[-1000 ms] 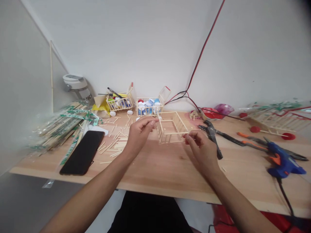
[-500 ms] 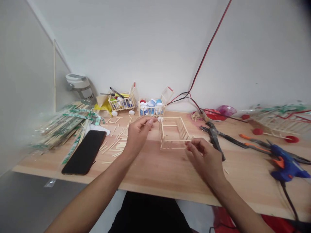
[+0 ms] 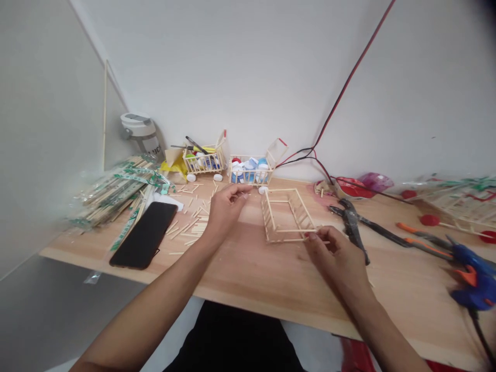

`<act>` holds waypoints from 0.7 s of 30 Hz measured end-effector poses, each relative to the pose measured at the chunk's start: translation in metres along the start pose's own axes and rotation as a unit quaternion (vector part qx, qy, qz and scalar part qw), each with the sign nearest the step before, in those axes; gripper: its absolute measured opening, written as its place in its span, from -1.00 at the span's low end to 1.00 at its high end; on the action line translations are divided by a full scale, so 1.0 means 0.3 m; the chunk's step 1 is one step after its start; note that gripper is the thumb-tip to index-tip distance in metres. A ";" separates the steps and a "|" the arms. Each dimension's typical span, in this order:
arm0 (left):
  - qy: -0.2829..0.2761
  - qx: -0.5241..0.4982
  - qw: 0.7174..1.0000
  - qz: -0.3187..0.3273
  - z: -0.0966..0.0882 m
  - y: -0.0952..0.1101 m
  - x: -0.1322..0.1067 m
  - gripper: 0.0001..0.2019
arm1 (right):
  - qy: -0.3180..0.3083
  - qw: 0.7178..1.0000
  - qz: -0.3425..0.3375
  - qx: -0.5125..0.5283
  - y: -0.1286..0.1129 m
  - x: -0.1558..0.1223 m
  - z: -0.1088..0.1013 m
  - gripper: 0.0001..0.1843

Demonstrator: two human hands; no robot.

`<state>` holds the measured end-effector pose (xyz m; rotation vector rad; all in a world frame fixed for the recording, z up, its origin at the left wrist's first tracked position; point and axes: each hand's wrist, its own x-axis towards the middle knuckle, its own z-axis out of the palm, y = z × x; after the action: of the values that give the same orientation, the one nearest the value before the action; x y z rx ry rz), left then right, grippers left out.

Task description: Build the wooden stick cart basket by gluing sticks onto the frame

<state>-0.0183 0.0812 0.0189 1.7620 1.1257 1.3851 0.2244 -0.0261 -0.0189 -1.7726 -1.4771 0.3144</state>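
An open rectangular frame of glued wooden sticks [image 3: 284, 230] stands on the wooden table [image 3: 248, 274], in front of me. My right hand [image 3: 333, 258] is at its near right corner, with fingertips pinched on a thin wooden stick [image 3: 323, 242] along the frame's lower near rail. My left hand [image 3: 227, 209] hovers just left of the frame, not touching it. Its fingers are curled together, and I cannot tell whether they hold a small stick. A white bottle cap [image 3: 263, 190] lies just beyond the frame.
Loose stick pieces [image 3: 194, 222] lie beside a black phone [image 3: 144, 235] and wrapped stick bundles [image 3: 116, 194]. Stick carts with caps [image 3: 248, 173] stand at the back. Black pliers [image 3: 352, 227], orange-handled tool [image 3: 422, 238] and a blue glue gun [image 3: 473, 279] lie right.
The whole scene has shifted right in the view as my head turned. My right hand has come closer to the frame's near rail, and the frame looks slightly more angled.
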 end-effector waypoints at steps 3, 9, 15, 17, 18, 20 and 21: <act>-0.032 0.075 0.997 0.009 0.011 -0.038 0.011 -0.75 | 0.000 1.000 -0.002 -0.008 0.005 0.001 0.001 -0.70; -0.134 0.262 0.954 0.055 0.072 -0.086 0.044 -0.75 | -0.009 1.000 -0.006 0.007 0.026 0.006 0.002 -0.71; -0.159 0.275 0.947 0.038 0.127 -0.069 0.083 -0.92 | -0.002 1.000 -0.015 0.018 0.048 0.012 0.009 -0.70; -0.162 0.271 0.948 0.026 0.138 -0.076 0.087 -0.91 | -0.003 1.000 -0.015 0.019 0.048 0.012 0.010 -0.69; -0.161 0.267 0.950 0.021 0.144 -0.083 0.087 -0.91 | -0.002 1.000 -0.014 0.018 0.048 0.012 0.010 -0.69; -0.156 0.258 0.953 0.013 0.153 -0.099 0.086 -0.90 | 0.000 1.000 -0.011 0.018 0.045 0.012 0.009 -0.69; -0.151 0.253 0.955 0.011 0.156 -0.107 0.086 -0.89 | 0.000 1.000 -0.007 0.018 0.043 0.012 0.009 -0.70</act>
<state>0.0214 0.1200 -0.0096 2.2546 1.3671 0.8329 0.2330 -0.0218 -0.0285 -1.7330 -1.4754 0.3306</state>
